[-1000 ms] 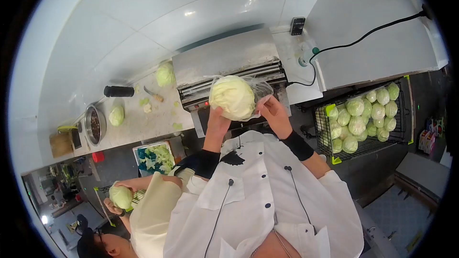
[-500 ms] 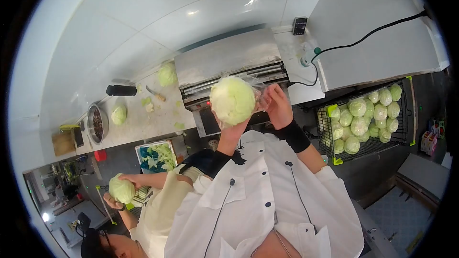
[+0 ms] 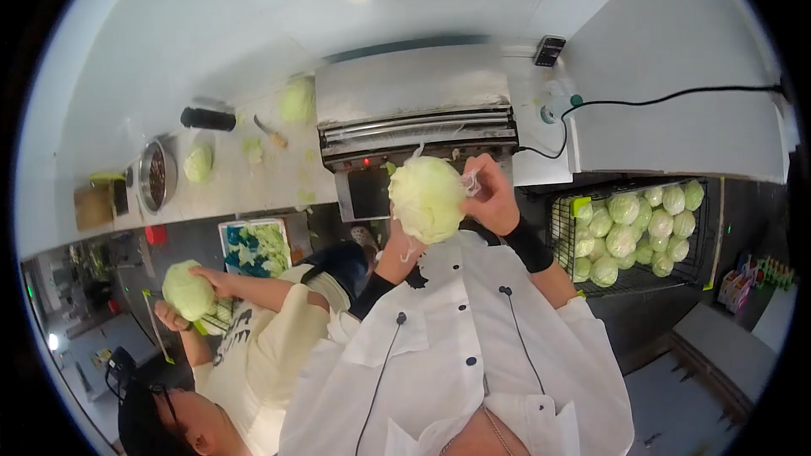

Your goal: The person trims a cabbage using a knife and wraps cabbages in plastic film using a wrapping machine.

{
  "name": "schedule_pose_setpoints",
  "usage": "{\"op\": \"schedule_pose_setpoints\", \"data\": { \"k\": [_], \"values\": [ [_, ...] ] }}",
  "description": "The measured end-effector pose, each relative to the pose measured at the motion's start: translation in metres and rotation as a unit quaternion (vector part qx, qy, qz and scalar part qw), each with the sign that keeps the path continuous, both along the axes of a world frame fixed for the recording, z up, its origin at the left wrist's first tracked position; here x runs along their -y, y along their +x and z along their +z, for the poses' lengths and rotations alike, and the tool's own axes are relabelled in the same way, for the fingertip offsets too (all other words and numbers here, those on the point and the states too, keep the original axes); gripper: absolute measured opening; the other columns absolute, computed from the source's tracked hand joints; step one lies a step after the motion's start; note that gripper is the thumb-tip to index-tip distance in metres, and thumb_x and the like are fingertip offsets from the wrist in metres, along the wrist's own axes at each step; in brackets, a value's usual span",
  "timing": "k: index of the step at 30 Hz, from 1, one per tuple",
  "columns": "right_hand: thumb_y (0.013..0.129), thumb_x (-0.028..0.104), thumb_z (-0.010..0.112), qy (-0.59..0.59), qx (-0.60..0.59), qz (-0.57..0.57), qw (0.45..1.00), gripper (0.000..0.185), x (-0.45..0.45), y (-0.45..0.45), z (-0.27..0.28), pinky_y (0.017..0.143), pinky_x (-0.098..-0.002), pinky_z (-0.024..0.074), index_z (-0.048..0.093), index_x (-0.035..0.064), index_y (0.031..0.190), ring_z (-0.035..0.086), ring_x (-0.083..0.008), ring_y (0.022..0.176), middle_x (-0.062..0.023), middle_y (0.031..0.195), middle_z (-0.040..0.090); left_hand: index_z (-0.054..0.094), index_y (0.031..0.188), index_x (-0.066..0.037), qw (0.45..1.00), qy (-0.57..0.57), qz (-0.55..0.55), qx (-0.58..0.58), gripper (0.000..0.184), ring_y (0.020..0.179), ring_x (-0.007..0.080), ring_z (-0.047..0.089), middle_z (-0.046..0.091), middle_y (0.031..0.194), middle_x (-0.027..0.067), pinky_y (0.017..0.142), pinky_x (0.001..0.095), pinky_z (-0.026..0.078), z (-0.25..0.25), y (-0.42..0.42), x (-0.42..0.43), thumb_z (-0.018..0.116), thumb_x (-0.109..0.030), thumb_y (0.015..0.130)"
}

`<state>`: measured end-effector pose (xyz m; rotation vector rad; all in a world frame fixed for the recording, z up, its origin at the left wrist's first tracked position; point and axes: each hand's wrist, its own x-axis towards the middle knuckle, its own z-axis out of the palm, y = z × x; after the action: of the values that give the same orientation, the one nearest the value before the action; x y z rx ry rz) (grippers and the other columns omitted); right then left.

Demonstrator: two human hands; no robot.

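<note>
A pale green cabbage [image 3: 427,198] is held up in front of my chest, near the front of a metal film-wrapping machine [image 3: 414,84]. My left hand [image 3: 400,252] supports it from below and the left; most of its fingers are hidden behind the cabbage. Clear plastic film [image 3: 470,181] is bunched at the cabbage's right side. My right hand [image 3: 494,203] pinches this film with thumb and fingers. A loose wisp of film hangs near my left hand.
A black crate [image 3: 583,281] of wrapped cabbages stands at right. On the left counter are a knife [image 3: 272,132], cabbages and a metal bowl [image 3: 160,176]. A co-worker [image 3: 262,329] at left holds another cabbage [image 3: 187,290]. A black cable [image 3: 659,100] crosses at upper right.
The cabbage has come back from the machine's rollers toward my chest. The film, spread wide before, is now gathered in a bunch at my right fingers.
</note>
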<state>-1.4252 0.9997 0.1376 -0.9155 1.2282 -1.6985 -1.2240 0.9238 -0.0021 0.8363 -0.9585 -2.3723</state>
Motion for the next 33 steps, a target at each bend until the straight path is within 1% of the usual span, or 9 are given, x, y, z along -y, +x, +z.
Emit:
{"op": "schedule_pose_setpoints", "data": {
  "k": [2,5,8,17,20,23,25,29,33],
  "values": [
    [0.093,0.009,0.065,0.064,0.016,0.004,0.998,0.019,0.001,-0.005,0.007,0.070,-0.0200,0.0403,0.048,0.0075,0.099,0.049,-0.0048,0.079,0.0029,0.086,0.051,0.045,0.141,-0.004,0.954,0.273,0.067,-0.099,0.064,0.123,0.0289,0.057,0.055,0.138,0.0148,0.106,0.0443,0.045,0.102,-0.033,0.010,0.046,-0.053,0.099],
    [0.098,0.014,0.062,0.063,0.116,0.004,0.991,0.017,0.008,-0.009,0.012,0.054,-0.0188,0.0335,0.047,0.0087,0.096,0.043,-0.0010,0.062,0.0060,0.074,0.050,0.050,0.138,-0.006,0.878,0.413,-0.038,-0.239,0.067,0.123,0.0314,0.057,0.057,0.136,0.0151,0.105,0.0475,0.045,0.073,-0.029,0.028,0.041,-0.059,0.099],
    [0.099,0.017,0.061,0.072,0.180,-0.006,0.981,0.017,0.015,-0.012,0.018,0.043,-0.0208,0.0272,0.047,0.0090,0.093,0.037,-0.0010,0.050,0.0063,0.068,0.048,0.052,0.137,-0.007,0.927,0.368,0.015,-0.078,0.070,0.121,0.0333,0.058,0.060,0.132,0.0154,0.105,0.0471,0.046,0.120,-0.031,0.024,0.038,-0.063,0.097],
    [0.102,0.028,0.055,0.168,0.297,-0.143,0.929,0.017,0.021,-0.045,-0.023,0.034,-0.0222,0.0264,0.054,0.0130,0.095,0.035,-0.0042,0.041,0.0054,0.063,0.045,0.050,0.141,-0.013,0.833,0.439,-0.018,-0.336,0.084,0.131,0.0507,0.042,0.054,0.135,0.0262,0.106,0.0794,0.014,0.110,-0.044,0.028,0.037,-0.076,0.087],
    [0.103,0.035,0.052,0.263,0.262,-0.179,0.911,0.023,0.018,-0.031,-0.022,0.038,-0.0200,0.0298,0.058,0.0130,0.105,0.039,-0.0031,0.046,0.0059,0.070,0.051,0.049,0.142,-0.015,0.855,0.386,-0.008,-0.345,0.078,0.132,0.0494,0.041,0.053,0.138,0.0229,0.102,0.0809,0.021,0.099,-0.041,0.031,0.035,-0.072,0.091],
    [0.104,0.038,0.048,0.280,0.031,-0.026,0.959,0.033,0.001,-0.013,-0.022,0.047,-0.0185,0.0348,0.059,0.0097,0.116,0.044,-0.0023,0.057,0.0031,0.082,0.056,0.049,0.141,-0.016,0.882,0.314,0.010,-0.350,0.071,0.132,0.0429,0.046,0.053,0.140,0.0161,0.104,0.0722,0.032,0.096,-0.034,0.036,0.035,-0.067,0.094],
    [0.105,0.035,0.046,0.183,-0.127,0.002,0.975,0.036,0.002,0.003,-0.036,0.069,-0.0213,0.0421,0.051,0.0068,0.126,0.050,-0.0062,0.080,-0.0006,0.099,0.055,0.050,0.139,-0.016,0.897,0.341,0.060,-0.274,0.067,0.129,0.0367,0.050,0.054,0.140,0.0119,0.105,0.0620,0.039,0.089,-0.025,0.039,0.035,-0.065,0.096],
    [0.103,0.033,0.050,0.171,-0.020,-0.006,0.985,0.036,0.003,0.039,-0.040,0.082,-0.0241,0.0426,0.046,0.0062,0.128,0.050,-0.0093,0.095,-0.0023,0.107,0.053,0.052,0.138,-0.017,0.919,0.320,0.082,-0.216,0.065,0.124,0.0276,0.057,0.056,0.139,0.0080,0.106,0.0447,0.045,0.085,-0.023,0.042,0.039,-0.065,0.095],
    [0.101,0.031,0.057,0.125,-0.009,-0.036,0.991,0.038,0.005,0.047,-0.041,0.085,-0.0253,0.0425,0.047,0.0048,0.126,0.049,-0.0097,0.099,-0.0022,0.110,0.052,0.051,0.138,-0.016,0.931,0.295,0.096,-0.195,0.061,0.125,0.0279,0.056,0.056,0.139,0.0083,0.106,0.0462,0.046,0.092,-0.021,0.040,0.040,-0.060,0.098]
  ]
}}
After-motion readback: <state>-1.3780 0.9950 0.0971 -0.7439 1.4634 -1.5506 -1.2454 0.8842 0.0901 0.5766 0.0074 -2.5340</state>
